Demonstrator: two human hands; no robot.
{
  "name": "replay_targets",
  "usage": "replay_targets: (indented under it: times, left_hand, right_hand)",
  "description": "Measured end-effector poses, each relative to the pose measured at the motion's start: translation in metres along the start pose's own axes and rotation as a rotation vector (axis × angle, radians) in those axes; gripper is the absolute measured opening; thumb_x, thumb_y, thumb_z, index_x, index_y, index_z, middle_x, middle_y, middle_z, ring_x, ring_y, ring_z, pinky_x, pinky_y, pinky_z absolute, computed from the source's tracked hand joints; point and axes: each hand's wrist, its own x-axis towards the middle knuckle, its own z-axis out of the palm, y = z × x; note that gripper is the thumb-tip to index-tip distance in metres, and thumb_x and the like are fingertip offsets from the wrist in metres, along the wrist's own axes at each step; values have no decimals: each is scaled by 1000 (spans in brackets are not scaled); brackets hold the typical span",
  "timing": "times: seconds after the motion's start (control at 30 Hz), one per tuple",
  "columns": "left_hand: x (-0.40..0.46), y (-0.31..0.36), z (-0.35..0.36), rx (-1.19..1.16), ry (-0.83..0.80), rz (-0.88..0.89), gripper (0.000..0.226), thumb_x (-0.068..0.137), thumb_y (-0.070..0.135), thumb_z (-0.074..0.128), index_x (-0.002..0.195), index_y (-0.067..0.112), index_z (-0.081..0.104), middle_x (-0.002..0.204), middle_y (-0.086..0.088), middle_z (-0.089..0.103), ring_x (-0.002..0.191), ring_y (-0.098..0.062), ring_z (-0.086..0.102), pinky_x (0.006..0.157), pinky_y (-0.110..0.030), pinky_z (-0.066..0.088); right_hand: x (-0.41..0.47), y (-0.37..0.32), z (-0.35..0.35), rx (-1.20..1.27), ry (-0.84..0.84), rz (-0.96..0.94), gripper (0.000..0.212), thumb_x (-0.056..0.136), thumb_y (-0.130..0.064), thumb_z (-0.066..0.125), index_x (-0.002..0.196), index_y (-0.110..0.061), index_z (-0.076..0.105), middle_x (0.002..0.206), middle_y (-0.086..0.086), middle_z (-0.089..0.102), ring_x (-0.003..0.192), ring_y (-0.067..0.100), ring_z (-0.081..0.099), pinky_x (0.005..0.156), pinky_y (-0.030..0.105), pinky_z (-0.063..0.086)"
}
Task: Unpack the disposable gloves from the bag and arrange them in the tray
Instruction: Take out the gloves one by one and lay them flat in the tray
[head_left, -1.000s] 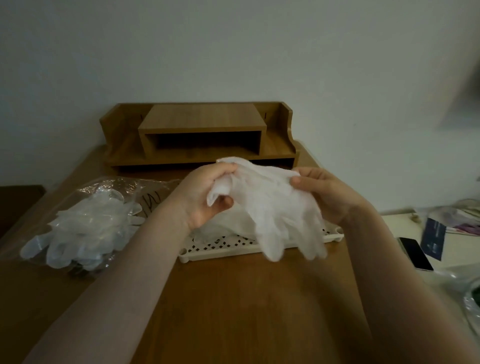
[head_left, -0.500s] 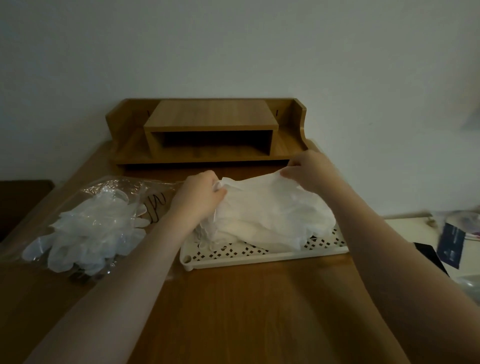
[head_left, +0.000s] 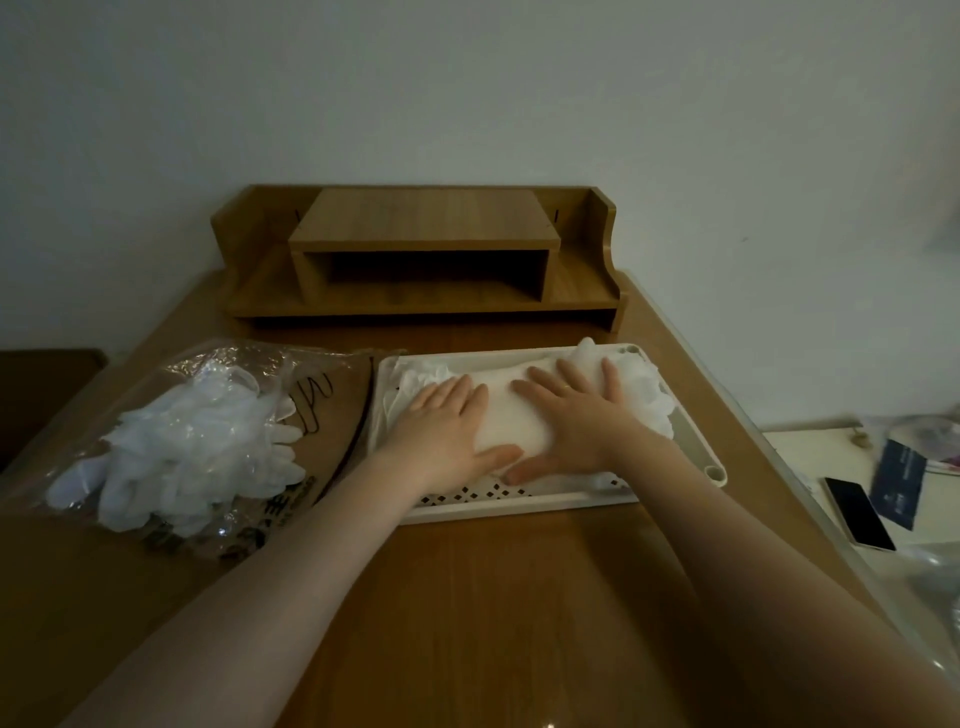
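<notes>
A white perforated tray (head_left: 524, 503) lies on the wooden table in front of me. White disposable gloves (head_left: 506, 421) lie stacked flat inside it, with glove fingers spilling toward the right end. My left hand (head_left: 449, 423) presses palm-down on the left part of the stack with straight fingers. My right hand (head_left: 576, 415) presses flat on the right part, thumbs nearly meeting. To the left, a clear plastic bag (head_left: 202, 441) holds several more white gloves.
A wooden desk organiser (head_left: 423, 254) stands behind the tray against the wall. A brown paper sheet with black print (head_left: 332, 431) lies under the bag. A phone (head_left: 857, 512) and a dark booklet (head_left: 898, 480) lie on a white surface at right.
Both hands carried the glove from mid-air down into the tray, let go of its edges, and now lie flat on the stack.
</notes>
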Motion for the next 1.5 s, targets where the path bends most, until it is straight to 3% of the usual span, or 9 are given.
replay_targets:
  times: [0.27, 0.4, 0.47, 0.6, 0.73, 0.87, 1.1, 1.3, 1.5]
  left_hand:
    - [-4, -13, 5, -112, 5, -98, 107, 72, 82, 43, 149, 31, -10, 157, -8, -18, 145, -26, -13, 118, -44, 0]
    - [-25, -12, -22, -386, 84, 27, 80, 88, 58, 50, 151, 26, 13, 159, 3, 11, 144, -16, 13, 114, -34, 18]
    - [-44, -14, -42, -696, 259, 154, 53, 94, 42, 48, 143, 30, 33, 148, 11, 36, 135, -6, 33, 107, -26, 31]
    - [-74, -34, -66, -893, 754, 240, 22, 97, 15, 46, 115, 20, 58, 103, 13, 62, 93, 2, 61, 79, -13, 50]
    - [-84, -71, -63, -961, 930, 122, 18, 97, 9, 46, 103, 19, 60, 86, 12, 62, 73, -2, 62, 70, -15, 51]
    - [-93, -101, -66, -1037, 991, 19, 18, 97, 10, 45, 105, 18, 60, 82, 6, 63, 69, -5, 61, 69, -14, 51]
    - [-81, -122, -52, -1111, 811, -120, 20, 96, 13, 46, 97, 24, 63, 86, 10, 65, 73, 1, 60, 71, -16, 48]
    - [-68, -126, -35, -706, 519, -43, 19, 95, 17, 50, 101, 24, 68, 127, 7, 48, 121, -11, 40, 100, -30, 36]
    - [-66, -138, -26, -501, 371, -166, 18, 87, 33, 60, 104, 26, 59, 150, 4, 27, 141, -21, 15, 113, -45, 18]
  right_hand:
    - [-15, 23, -1, 155, -45, 207, 126, 56, -87, 55, 150, -32, -10, 158, 7, -19, 144, 33, -16, 115, 51, -6]
    - [-19, 3, -20, 119, 39, 132, 116, 62, -84, 53, 151, -28, 6, 159, 4, -15, 145, 28, -17, 112, 53, -13]
    - [-20, -21, -31, 137, 280, -64, 94, 69, -81, 47, 145, -29, 30, 160, 2, 1, 146, 23, -9, 114, 49, -10]
    - [-15, -82, -45, 401, 544, -422, 32, 91, -37, 51, 104, -13, 67, 121, 6, 62, 114, 20, 56, 98, 36, 47]
    - [18, -147, -40, 340, 399, -530, 15, 91, -5, 53, 90, -3, 68, 91, 10, 67, 81, 22, 62, 75, 35, 53]
    - [53, -193, -36, 255, 43, -260, 27, 95, -4, 44, 70, -15, 46, 77, 3, 50, 74, 20, 51, 65, 28, 44]
    - [78, -222, -21, 343, 9, -139, 21, 97, -10, 43, 105, -2, 60, 105, 12, 63, 98, 27, 60, 79, 33, 48]
    - [80, -208, -31, 418, 102, -106, 25, 94, -11, 50, 117, -1, 55, 115, 10, 60, 107, 23, 56, 90, 31, 45]
    - [53, -168, -47, 908, 226, -65, 17, 91, -20, 58, 81, -9, 65, 86, 12, 65, 76, 19, 57, 73, 32, 47]
